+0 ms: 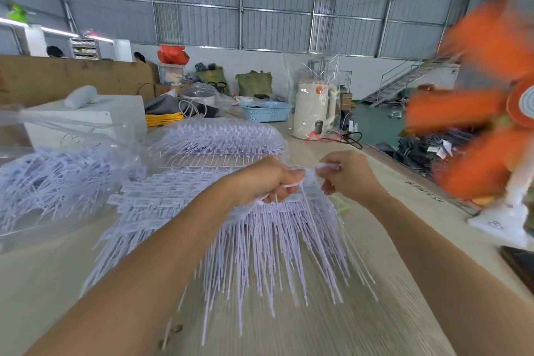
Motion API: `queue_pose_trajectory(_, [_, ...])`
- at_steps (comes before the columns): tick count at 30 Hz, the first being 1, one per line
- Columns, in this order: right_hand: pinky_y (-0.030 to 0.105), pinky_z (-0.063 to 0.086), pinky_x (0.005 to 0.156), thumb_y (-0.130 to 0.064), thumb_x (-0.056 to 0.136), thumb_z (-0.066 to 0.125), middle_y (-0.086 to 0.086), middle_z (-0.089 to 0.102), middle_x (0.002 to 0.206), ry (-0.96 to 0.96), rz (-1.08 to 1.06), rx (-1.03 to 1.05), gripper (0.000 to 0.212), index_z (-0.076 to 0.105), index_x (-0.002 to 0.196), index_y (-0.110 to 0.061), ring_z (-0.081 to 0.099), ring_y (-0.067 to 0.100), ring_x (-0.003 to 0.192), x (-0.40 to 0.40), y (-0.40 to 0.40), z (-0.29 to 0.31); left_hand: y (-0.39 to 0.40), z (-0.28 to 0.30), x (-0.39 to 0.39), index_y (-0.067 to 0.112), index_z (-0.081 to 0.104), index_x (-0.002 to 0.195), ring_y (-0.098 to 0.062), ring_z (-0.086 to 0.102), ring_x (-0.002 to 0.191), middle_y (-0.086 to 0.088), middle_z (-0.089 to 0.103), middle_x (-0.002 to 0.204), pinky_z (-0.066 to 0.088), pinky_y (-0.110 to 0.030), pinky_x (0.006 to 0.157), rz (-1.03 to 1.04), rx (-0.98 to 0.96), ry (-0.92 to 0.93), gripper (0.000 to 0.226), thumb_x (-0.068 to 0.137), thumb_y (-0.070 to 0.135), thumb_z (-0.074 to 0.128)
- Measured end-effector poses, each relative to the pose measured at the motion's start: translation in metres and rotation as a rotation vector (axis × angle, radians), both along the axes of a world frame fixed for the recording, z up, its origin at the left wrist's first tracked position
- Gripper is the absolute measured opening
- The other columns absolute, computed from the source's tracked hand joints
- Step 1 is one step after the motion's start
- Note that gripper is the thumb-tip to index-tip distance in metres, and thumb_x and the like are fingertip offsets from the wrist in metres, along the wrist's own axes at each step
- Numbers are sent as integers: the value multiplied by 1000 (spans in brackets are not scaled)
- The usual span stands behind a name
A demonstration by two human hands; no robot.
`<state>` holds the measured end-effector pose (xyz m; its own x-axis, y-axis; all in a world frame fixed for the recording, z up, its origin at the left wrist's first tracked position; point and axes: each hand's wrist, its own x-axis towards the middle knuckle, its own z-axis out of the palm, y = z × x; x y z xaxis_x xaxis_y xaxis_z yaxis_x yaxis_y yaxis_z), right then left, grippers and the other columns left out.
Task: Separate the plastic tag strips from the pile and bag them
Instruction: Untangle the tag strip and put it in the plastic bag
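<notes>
Two hands on thin white plastic tag strips (277,240).
L hand (268,182) & R hand (344,173) both pinch strip tops; 2 more heaps in clear bags (86,136).

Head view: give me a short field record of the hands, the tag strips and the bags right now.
left hand: fingers curled round the top of the tag strip bundle
right hand: pinches a small white tuft of strips beside the left hand
bundle: strips fan down toward the camera over the wooden table
far stack: tag strips lying behind the hands, in clear plastic
left bag: clear plastic holding loose strips
fan: orange, blurred, at the table's right edge
kettle: white, under clear wrap, far side
</notes>
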<state>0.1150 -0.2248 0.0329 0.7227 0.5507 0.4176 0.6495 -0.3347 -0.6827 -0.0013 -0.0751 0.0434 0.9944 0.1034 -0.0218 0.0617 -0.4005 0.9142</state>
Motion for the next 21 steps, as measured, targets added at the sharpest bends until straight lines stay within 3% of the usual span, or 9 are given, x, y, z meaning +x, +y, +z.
queue_pose_trajectory(3, [17,43,39,-1,88,60,10,56,69,525,50,315,3,60,88,2,55,10,45,1,-8,10,9,0,-6,16,61,78,-13,48,50,-5,58,72,39,-23,48,-11,85,28,29,99,25,44])
queue_pose_trajectory(5, [14,35,36,-2,89,58,6,58,74,714,141,336,4,60,86,-4,54,9,52,-3,-9,20,11,-2,-6,19,56,86,-14,48,50,-7,57,79,39,-25,50,-9,124,68,18,99,17,44])
queue_pose_trajectory(8, [21,48,50,-5,88,59,2,66,79,674,263,104,11,65,81,-9,60,12,65,-17,-3,30,13,-9,-2,18,54,83,-15,43,56,-8,54,80,37,-29,57,12,263,38,15,96,13,49])
queue_pose_trajectory(10, [31,52,67,-8,87,62,6,63,78,553,277,-74,15,67,73,-10,58,17,73,-28,7,30,11,-13,-1,18,55,83,-13,43,59,-3,54,77,36,-26,57,36,272,-11,13,95,14,53])
queue_pose_trajectory(11, [34,52,69,-12,86,65,6,63,76,517,270,-120,15,67,71,-9,57,18,72,-34,12,28,12,-14,-1,19,55,84,-12,44,61,-2,55,77,36,-25,56,49,252,-28,11,94,14,55])
queue_pose_trajectory(15, [32,59,63,-8,85,66,8,69,71,650,310,-51,6,65,81,-4,68,18,63,-44,27,16,16,-16,-3,23,52,93,-9,50,68,0,55,80,38,-20,60,42,181,-83,17,88,8,61])
queue_pose_trajectory(18, [23,56,57,-2,84,65,8,68,65,579,312,24,2,65,84,-4,66,13,56,-43,29,12,25,-18,-6,20,52,103,-8,56,75,0,58,85,45,-17,67,73,143,-93,26,85,9,67])
queue_pose_trajectory(21, [20,53,56,1,86,63,6,62,58,489,288,38,8,64,91,-4,60,10,51,-40,29,12,29,-17,-10,16,62,86,-14,60,81,-1,62,82,48,-31,83,105,233,-83,6,85,17,68])
